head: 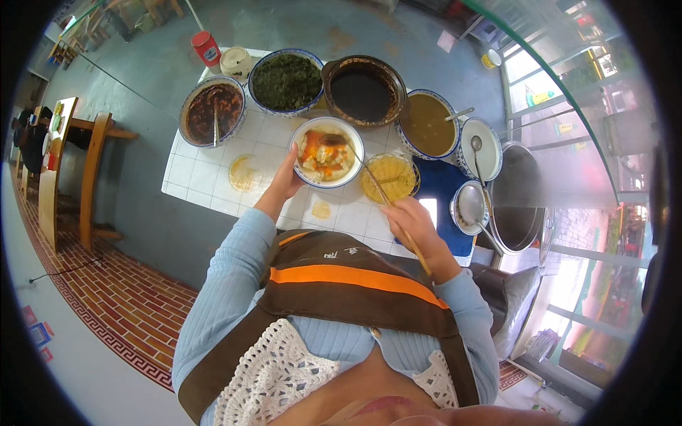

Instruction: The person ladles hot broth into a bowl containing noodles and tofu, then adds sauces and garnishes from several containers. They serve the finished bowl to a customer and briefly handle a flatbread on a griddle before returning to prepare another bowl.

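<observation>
My left hand [290,173] grips the left rim of a white bowl with a blue edge [356,136], held over the tiled table. Pale, soft food with an orange-red sauce [323,152] fills it. In my right hand [415,226] is a long-handled ladle [377,185]; its dark head rests in the bowl over the food. Right of the bowl sits a yellow woven basket [390,177]. Behind the bowl stands a brown clay pot [394,80] of dark liquid. A bowl of thick brown soup [426,125], with a spoon in it, is at its right.
A bowl of red chili sauce [213,114] with a spoon, a bowl of chopped greens [286,82], a lidded jar [235,63] and a red can [205,49] line the far left. Rightward are a white bowl [487,138], a skimmer [471,204] and a large metal pot [514,197].
</observation>
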A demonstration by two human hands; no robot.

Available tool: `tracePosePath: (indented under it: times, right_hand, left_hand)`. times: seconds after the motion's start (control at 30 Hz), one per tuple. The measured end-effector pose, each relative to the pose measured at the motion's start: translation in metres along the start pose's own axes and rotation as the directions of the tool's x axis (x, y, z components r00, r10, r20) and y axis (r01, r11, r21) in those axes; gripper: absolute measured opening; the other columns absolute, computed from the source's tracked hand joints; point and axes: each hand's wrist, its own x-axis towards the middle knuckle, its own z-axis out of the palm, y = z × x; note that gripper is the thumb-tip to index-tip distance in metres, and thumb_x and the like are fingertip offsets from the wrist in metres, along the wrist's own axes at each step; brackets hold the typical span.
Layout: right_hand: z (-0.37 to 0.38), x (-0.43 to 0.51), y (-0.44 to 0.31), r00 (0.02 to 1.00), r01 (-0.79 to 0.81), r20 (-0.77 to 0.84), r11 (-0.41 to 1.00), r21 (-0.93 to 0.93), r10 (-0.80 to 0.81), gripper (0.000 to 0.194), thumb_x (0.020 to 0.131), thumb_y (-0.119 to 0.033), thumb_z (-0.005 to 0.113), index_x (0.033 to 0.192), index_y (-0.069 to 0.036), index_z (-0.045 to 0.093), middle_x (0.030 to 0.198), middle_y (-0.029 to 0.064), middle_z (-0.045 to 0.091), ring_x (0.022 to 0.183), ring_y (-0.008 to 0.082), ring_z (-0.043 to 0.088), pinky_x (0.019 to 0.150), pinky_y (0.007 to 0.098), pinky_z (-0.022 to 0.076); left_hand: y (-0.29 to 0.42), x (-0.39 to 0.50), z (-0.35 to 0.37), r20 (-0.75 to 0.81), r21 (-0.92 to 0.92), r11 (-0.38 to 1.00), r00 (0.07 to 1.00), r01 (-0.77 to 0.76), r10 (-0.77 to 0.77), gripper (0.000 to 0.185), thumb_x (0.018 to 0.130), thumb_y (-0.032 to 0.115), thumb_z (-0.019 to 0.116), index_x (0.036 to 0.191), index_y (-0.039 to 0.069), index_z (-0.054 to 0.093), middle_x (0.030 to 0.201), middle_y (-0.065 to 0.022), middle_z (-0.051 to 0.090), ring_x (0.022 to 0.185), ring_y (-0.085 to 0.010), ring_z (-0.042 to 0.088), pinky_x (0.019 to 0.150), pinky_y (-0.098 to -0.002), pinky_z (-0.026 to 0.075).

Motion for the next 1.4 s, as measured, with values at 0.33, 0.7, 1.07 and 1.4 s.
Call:
tracePosePath:
  times: [0.33, 0.7, 1.07, 1.4]
  right_hand:
    - [0.039, 0.013, 0.069, 0.417, -0.013, 0.167, -0.177, 0.984, 0.893, 0.024, 0.099, -0.02, 0.057, 0.112, -0.001, 0.064, 0.08, 0.0058, 0.064, 0.07, 0.0135, 0.06, 0.064, 0.0262, 0.0489]
    - [0.097, 0.065, 0.12, 0.379, -0.053, -0.173, 0.208, 0.977, 0.909, 0.027, 0.098, -0.022, 0.06, 0.116, -0.002, 0.063, 0.085, 0.0065, 0.066, 0.078, 0.0158, 0.064, 0.067, 0.0302, 0.0512]
    - [0.16, 0.092, 0.084, 0.313, -0.117, 0.167, -0.136, 0.984, 0.935, 0.033, 0.095, -0.023, 0.067, 0.121, -0.005, 0.058, 0.088, 0.0079, 0.066, 0.079, 0.0187, 0.065, 0.073, 0.0336, 0.0556]
    - [0.228, 0.262, 0.097, 0.71, -0.6, -0.128, 0.69, 0.406, 0.693, 0.031, 0.102, -0.025, 0.051, 0.11, 0.001, 0.066, 0.083, 0.0126, 0.066, 0.071, 0.0221, 0.065, 0.067, 0.0343, 0.0521]
  left_hand:
    - [0.011, 0.016, -0.028, 0.036, -0.022, 0.998, 0.997, 0.066, -0.065, 0.076, 0.098, 0.06, 0.046, 0.15, 0.007, 0.031, 0.148, -0.0146, 0.046, 0.133, -0.0284, 0.049, 0.108, -0.0445, 0.043]
    - [0.08, -0.021, -0.077, 0.075, 0.035, 0.99, 0.988, 0.134, -0.137, 0.071, 0.101, 0.057, 0.042, 0.148, 0.003, 0.036, 0.144, -0.0153, 0.05, 0.13, -0.0257, 0.052, 0.109, -0.0415, 0.042]
    - [0.121, -0.046, -0.125, 0.035, 0.047, 0.978, 0.979, 0.201, -0.203, 0.069, 0.104, 0.055, 0.031, 0.151, 0.004, 0.03, 0.149, -0.0157, 0.044, 0.134, -0.0298, 0.047, 0.112, -0.0453, 0.038]
    - [0.121, -0.038, -0.129, 0.052, 0.113, 0.976, 0.98, 0.185, -0.192, 0.068, 0.104, 0.054, 0.036, 0.148, 0.003, 0.031, 0.143, -0.016, 0.048, 0.129, -0.0279, 0.052, 0.105, -0.0428, 0.046]
